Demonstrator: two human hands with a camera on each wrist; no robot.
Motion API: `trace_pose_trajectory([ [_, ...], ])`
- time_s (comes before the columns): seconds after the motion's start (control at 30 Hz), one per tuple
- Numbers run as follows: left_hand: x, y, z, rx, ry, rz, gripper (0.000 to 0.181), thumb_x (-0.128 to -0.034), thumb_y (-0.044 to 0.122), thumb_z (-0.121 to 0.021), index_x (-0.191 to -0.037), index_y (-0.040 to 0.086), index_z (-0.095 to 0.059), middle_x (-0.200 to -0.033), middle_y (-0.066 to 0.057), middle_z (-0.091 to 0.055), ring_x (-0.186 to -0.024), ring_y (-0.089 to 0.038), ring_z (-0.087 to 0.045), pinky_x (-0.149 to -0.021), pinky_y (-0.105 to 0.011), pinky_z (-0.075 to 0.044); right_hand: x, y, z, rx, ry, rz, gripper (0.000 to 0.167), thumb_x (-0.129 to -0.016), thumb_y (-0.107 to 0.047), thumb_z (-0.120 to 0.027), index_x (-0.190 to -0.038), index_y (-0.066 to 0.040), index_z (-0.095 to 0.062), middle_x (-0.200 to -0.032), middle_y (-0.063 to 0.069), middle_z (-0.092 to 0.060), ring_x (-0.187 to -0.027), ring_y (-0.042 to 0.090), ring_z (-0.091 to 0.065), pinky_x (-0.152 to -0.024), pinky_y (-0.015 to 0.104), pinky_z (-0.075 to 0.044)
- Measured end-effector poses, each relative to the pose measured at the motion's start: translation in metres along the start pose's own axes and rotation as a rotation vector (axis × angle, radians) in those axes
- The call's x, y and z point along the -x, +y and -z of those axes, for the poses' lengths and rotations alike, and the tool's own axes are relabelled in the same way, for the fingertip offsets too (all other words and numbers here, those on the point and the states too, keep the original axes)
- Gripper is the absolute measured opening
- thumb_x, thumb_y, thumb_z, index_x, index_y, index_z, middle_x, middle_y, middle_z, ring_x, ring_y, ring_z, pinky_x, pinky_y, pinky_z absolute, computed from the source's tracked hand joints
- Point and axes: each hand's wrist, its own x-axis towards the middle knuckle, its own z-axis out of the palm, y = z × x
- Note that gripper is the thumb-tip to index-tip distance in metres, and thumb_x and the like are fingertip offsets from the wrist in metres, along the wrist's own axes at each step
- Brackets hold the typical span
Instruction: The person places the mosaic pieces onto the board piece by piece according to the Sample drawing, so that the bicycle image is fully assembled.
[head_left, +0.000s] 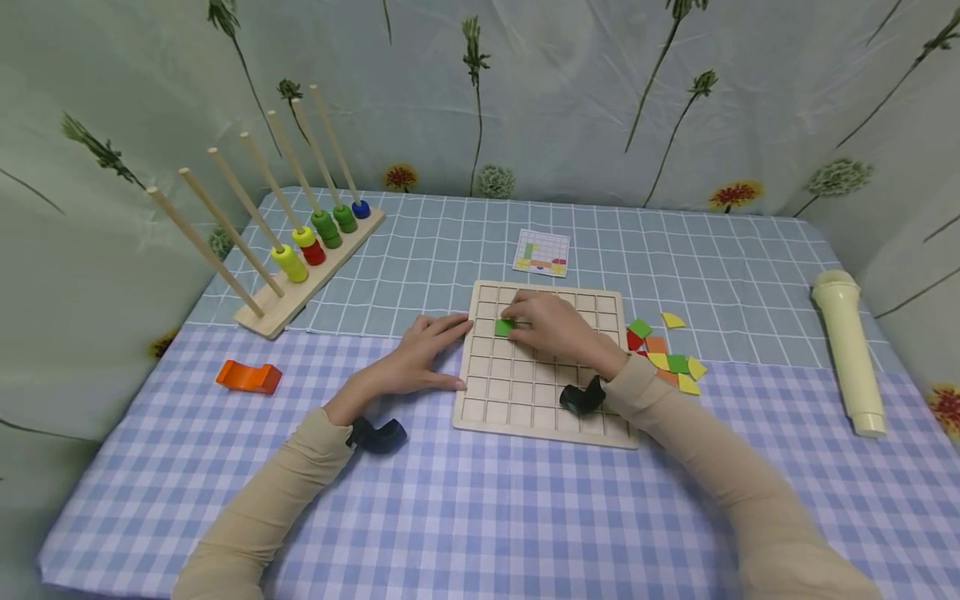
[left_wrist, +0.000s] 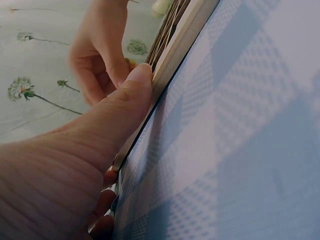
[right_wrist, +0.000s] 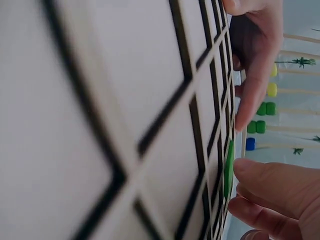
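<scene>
A wooden grid board (head_left: pixel 491 390) lies on the table. On its upper left part is a green square (head_left: pixel 504 327), with the thumb and fingertips of my right hand (head_left: pixel 558 327) pinching at its edge. The right wrist view shows the green square (right_wrist: pixel 229 170) almost flat against the grid beside the thumb of my right hand (right_wrist: pixel 280 195). My left hand (head_left: pixel 416 358) rests at the board's left edge, fingers extended and thumb apart. In the left wrist view, the thumb of my left hand (left_wrist: pixel 75 145) presses on the board's side (left_wrist: pixel 175 57).
Several loose coloured pieces (head_left: pixel 677 363) lie right of the board. A pattern card (head_left: pixel 542 252) is behind it. A peg rack with beads (head_left: pixel 307 287) stands at the back left, an orange block (head_left: pixel 249 377) in front of it. A cream cylinder (head_left: pixel 849 354) lies far right.
</scene>
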Motion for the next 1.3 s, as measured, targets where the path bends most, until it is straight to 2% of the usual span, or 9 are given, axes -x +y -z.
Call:
trace_pose_trajectory([
  [0.2, 0.0, 0.0, 0.0, -0.003, 0.008, -0.012, 0.091, -0.077, 0.041, -0.074, -0.148, 0.009, -0.028, -0.155, -0.011, -0.025, -0.122, -0.029, -0.031, -0.1, -0.049, -0.025, 0.015, 0.008, 0.012, 0.027, 0.002, -0.062, 0.029, -0.087, -0.018, -0.065, -0.113, -0.006, -0.069, -0.11, 0.011, -0.065, -0.097, 0.024, -0.062, -0.08, 0.039, -0.05],
  [0.57, 0.0, 0.001, 0.001, 0.005, 0.01, -0.01, 0.092, -0.0763, 0.04, -0.075, -0.148, 0.009, -0.028, -0.155, -0.012, -0.025, -0.124, -0.031, -0.03, -0.102, -0.05, -0.025, 0.053, 0.032, 0.033, 0.051, 0.052, -0.152, 0.027, -0.087, -0.013, -0.062, -0.112, -0.002, -0.068, -0.108, 0.016, -0.066, -0.086, 0.026, -0.062, -0.075, 0.04, -0.05],
  [0.77, 0.0, 0.002, 0.001, 0.008, 0.007, -0.005, 0.091, -0.0763, 0.04, -0.075, -0.148, 0.009, -0.028, -0.155, -0.011, -0.025, -0.123, -0.031, -0.031, -0.101, -0.049, -0.025, 0.076, 0.046, 0.041, 0.057, 0.073, -0.222, 0.026, -0.088, -0.011, -0.061, -0.112, -0.001, -0.068, -0.108, 0.017, -0.066, -0.091, 0.029, -0.062, -0.077, 0.042, -0.05],
  [0.87, 0.0, 0.003, 0.001, 0.008, 0.004, -0.004, 0.091, -0.0763, 0.039, -0.075, -0.148, 0.009, -0.028, -0.155, -0.011, -0.025, -0.124, -0.031, -0.031, -0.102, -0.049, -0.025, 0.087, 0.052, 0.045, 0.076, 0.087, -0.263, 0.027, -0.088, -0.01, -0.06, -0.112, -0.001, -0.068, -0.108, 0.017, -0.065, -0.091, 0.029, -0.06, -0.074, 0.04, -0.05],
  [1.13, 0.001, 0.003, 0.001, 0.034, 0.004, -0.007, 0.09, -0.0768, 0.036, -0.076, -0.148, 0.009, -0.028, -0.155, -0.012, -0.025, -0.128, -0.032, -0.028, -0.104, -0.051, -0.022, 0.106, 0.066, 0.052, 0.097, 0.117, -0.339, 0.028, -0.087, -0.01, -0.062, -0.111, 0.002, -0.067, -0.103, 0.02, -0.065, -0.068, 0.021, -0.05, -0.057, 0.026, -0.04],
  [1.3, 0.001, 0.002, 0.001, 0.03, 0.006, -0.01, 0.09, -0.0771, 0.035, -0.076, -0.148, 0.009, -0.028, -0.155, -0.012, -0.025, -0.128, -0.033, -0.028, -0.104, -0.052, -0.022, 0.112, 0.073, 0.053, 0.097, 0.124, -0.367, 0.029, -0.086, -0.009, -0.061, -0.111, 0.004, -0.067, -0.103, 0.022, -0.065, -0.071, 0.024, -0.055, -0.056, 0.028, -0.043],
])
